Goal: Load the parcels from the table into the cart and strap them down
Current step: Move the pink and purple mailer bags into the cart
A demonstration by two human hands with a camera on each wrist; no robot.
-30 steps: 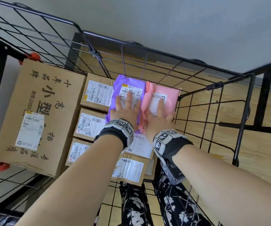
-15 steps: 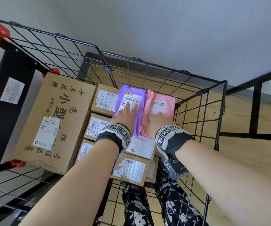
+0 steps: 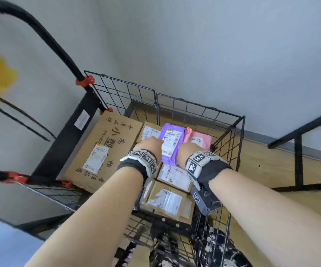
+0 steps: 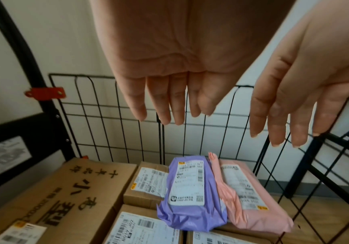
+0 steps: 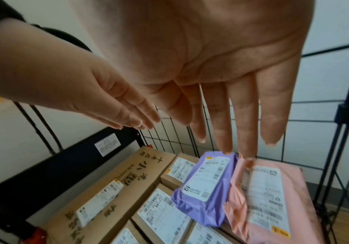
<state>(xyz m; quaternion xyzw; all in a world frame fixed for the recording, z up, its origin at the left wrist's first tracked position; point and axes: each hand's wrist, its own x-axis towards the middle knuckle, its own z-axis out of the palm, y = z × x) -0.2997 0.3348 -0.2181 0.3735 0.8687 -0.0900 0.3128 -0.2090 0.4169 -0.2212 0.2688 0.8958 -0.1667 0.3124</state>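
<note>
Inside the black wire cart a purple mailer bag and a pink mailer bag lie side by side on top of small cardboard boxes. A large printed cardboard box fills the cart's left side. My left hand hovers above the purple bag and my right hand above the pink one. Both hands have straight fingers, touch nothing and hold nothing.
The cart's black handle bar rises at the left, fixed with red clamps. A black metal frame stands to the right on the wooden floor. A blue surface lies at bottom left.
Both hands have lifted off the purple and pink bags, which stay where they lay. The head view has pulled back and up, now showing the cart's handle.
</note>
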